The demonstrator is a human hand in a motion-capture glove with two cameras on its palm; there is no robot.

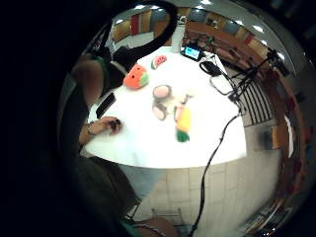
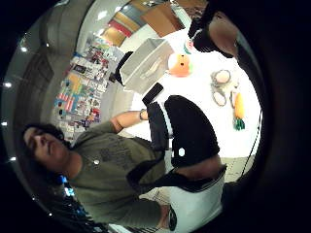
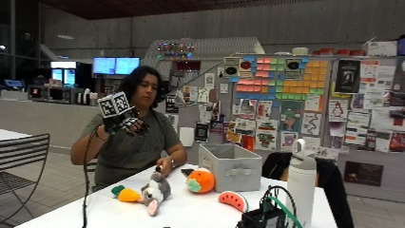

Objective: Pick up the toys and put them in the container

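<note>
Carrot (image 3: 124,194), grey plush (image 3: 155,192), orange (image 3: 200,180), watermelon (image 3: 232,200) lie beside grey container (image 3: 231,166)

White table (image 3: 190,213) bears plush toys (image 3: 156,191), container (image 3: 231,166), bottle (image 3: 301,183).

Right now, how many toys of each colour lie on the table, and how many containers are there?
Orange round toy: 1
Yellow-orange carrot toy: 1
Grey plush animal: 1
Red watermelon slice toy: 1
Grey container: 1
Total: 4 toys, 1 container
</note>
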